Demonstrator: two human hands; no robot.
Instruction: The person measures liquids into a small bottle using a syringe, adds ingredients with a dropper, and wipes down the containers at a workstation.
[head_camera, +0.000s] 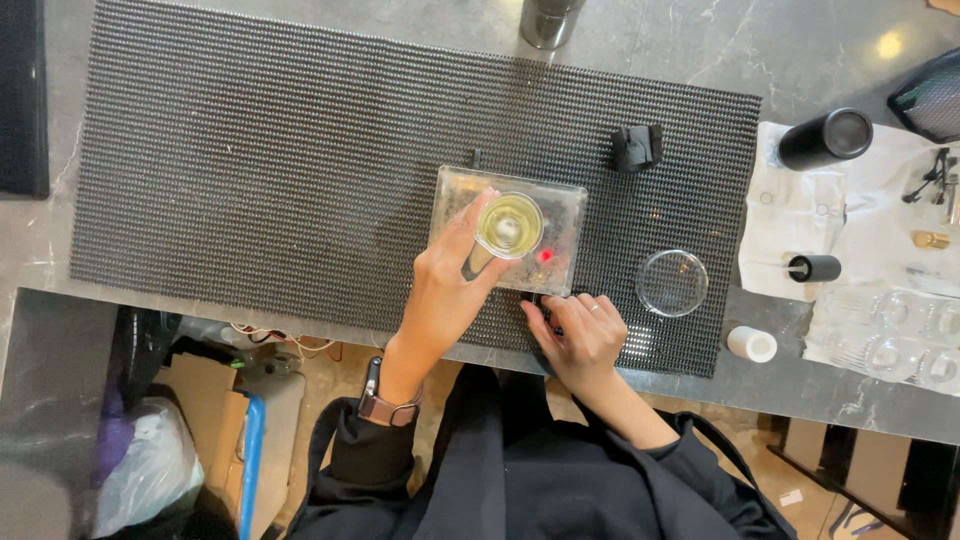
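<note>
Gripping the fragile, liquid-filled glass (509, 225) by its rim, the left hand (445, 290) closed round it while the right hand (580, 335) apparently pressed the scale (570, 215), fingers curled, holding nothing.

**What the view is keeping out of sight**

The left hand (447, 285) is covering the near side of the glass of yellowish liquid (509, 225), so its base is not showing. The right hand (583, 335) is hiding whatever its fingertips are pressing at the scale's (562, 215) front edge. The metal cup (548, 20) is being cropped by the top edge. The clear glasses (900, 340) at right are blurring together, too indistinct to count.
</note>
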